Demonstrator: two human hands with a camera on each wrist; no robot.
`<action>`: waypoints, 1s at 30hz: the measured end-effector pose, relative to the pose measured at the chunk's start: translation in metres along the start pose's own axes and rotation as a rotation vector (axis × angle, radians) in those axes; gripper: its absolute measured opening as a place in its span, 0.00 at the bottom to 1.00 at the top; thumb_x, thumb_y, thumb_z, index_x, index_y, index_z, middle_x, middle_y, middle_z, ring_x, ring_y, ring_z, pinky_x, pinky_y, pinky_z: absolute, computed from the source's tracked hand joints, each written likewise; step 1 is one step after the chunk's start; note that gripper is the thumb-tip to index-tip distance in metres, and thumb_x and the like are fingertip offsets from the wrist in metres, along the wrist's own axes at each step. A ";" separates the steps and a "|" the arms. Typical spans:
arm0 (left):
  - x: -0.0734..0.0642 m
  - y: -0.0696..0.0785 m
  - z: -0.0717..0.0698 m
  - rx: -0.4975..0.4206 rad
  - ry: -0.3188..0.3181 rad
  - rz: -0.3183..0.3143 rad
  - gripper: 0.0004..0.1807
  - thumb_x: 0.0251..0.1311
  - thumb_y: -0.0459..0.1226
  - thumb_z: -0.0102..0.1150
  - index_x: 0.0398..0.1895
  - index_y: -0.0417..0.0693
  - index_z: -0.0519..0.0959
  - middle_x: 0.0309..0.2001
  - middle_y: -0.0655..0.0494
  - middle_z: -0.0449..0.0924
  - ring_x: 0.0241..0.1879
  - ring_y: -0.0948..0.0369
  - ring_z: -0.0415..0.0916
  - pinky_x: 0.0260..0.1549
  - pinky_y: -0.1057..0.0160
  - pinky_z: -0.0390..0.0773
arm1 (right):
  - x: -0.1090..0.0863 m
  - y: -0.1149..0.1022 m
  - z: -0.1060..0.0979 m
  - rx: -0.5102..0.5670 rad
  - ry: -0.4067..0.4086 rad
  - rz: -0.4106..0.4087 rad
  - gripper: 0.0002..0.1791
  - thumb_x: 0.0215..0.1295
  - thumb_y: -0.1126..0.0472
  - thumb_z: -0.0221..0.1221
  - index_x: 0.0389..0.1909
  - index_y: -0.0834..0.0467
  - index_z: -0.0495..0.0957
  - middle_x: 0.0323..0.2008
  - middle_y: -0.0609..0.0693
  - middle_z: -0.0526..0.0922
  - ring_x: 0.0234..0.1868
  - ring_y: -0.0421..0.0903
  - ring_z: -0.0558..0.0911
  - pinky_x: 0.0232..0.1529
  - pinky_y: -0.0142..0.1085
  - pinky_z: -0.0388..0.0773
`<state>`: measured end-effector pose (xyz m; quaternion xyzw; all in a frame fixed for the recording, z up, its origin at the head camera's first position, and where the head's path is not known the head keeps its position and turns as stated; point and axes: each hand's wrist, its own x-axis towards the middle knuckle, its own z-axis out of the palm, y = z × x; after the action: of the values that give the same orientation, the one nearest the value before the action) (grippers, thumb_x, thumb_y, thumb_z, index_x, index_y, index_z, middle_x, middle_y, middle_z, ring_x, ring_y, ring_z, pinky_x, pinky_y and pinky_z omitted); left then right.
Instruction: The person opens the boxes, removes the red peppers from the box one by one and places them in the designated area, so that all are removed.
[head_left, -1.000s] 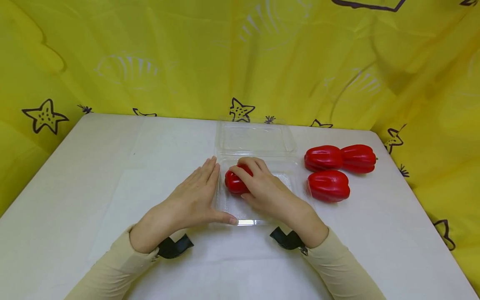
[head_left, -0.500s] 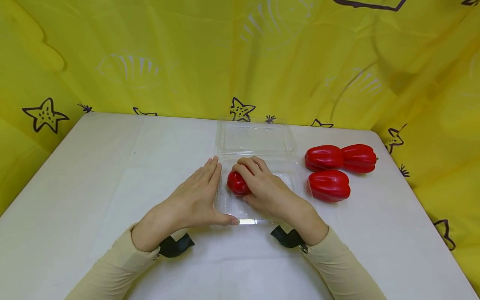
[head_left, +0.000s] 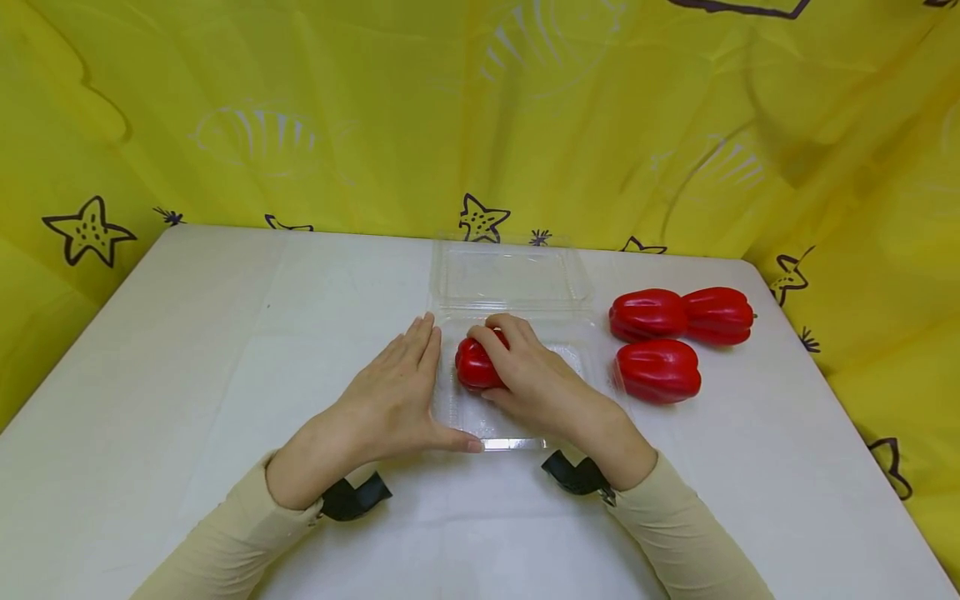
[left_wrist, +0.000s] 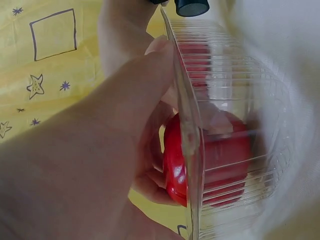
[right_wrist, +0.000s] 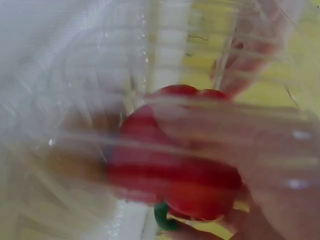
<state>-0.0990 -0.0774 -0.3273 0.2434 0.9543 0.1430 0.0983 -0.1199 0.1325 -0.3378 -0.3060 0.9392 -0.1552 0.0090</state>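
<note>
A red bell pepper (head_left: 477,365) sits in the left part of a clear plastic clamshell container (head_left: 513,445), whose lid (head_left: 513,277) lies folded back. My right hand (head_left: 536,375) grips the pepper from above and the right with curled fingers. In the right wrist view the pepper (right_wrist: 180,160) shows its green stem through the clear wall. My left hand (head_left: 390,396) rests along the container's left side, fingers straight, its thumb on the front rim. The left wrist view shows the container's ribbed wall (left_wrist: 225,185) in front of the pepper (left_wrist: 175,160).
To the right of the container lie more red peppers: one in front (head_left: 658,372) and two behind it, a left one (head_left: 648,315) and a right one (head_left: 717,316), end to end. A yellow patterned curtain (head_left: 360,108) hangs behind the white table (head_left: 135,400).
The pepper has shifted slightly to the right within the container and turned a little under my right hand. My left hand stays nearly still.
</note>
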 end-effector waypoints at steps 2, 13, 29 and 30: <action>-0.001 0.000 0.000 0.002 0.000 -0.004 0.74 0.39 0.75 0.63 0.77 0.31 0.46 0.80 0.38 0.39 0.80 0.46 0.38 0.77 0.48 0.48 | -0.001 0.000 -0.001 0.003 -0.007 -0.003 0.39 0.57 0.60 0.71 0.67 0.55 0.63 0.65 0.53 0.66 0.68 0.50 0.65 0.57 0.45 0.82; -0.002 -0.001 -0.002 0.008 0.017 -0.006 0.74 0.39 0.74 0.64 0.77 0.31 0.47 0.79 0.37 0.40 0.80 0.45 0.40 0.77 0.47 0.49 | -0.006 0.001 -0.015 0.009 0.008 0.033 0.39 0.56 0.60 0.71 0.67 0.56 0.63 0.64 0.52 0.70 0.66 0.49 0.69 0.56 0.46 0.82; -0.002 -0.001 -0.001 -0.023 0.011 -0.015 0.76 0.38 0.74 0.66 0.77 0.31 0.45 0.79 0.38 0.38 0.80 0.45 0.39 0.77 0.47 0.49 | -0.023 0.005 -0.048 0.017 0.079 -0.031 0.39 0.55 0.61 0.72 0.68 0.56 0.68 0.62 0.53 0.72 0.63 0.51 0.73 0.58 0.46 0.81; -0.002 -0.001 -0.001 -0.024 0.011 -0.014 0.76 0.38 0.74 0.66 0.77 0.31 0.45 0.79 0.38 0.38 0.80 0.45 0.39 0.77 0.47 0.49 | -0.024 0.006 -0.049 0.018 0.086 -0.030 0.39 0.55 0.61 0.72 0.68 0.56 0.68 0.62 0.53 0.72 0.63 0.51 0.73 0.58 0.46 0.81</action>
<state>-0.0986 -0.0796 -0.3266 0.2345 0.9547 0.1553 0.0968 -0.1098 0.1650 -0.2945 -0.3132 0.9326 -0.1767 -0.0309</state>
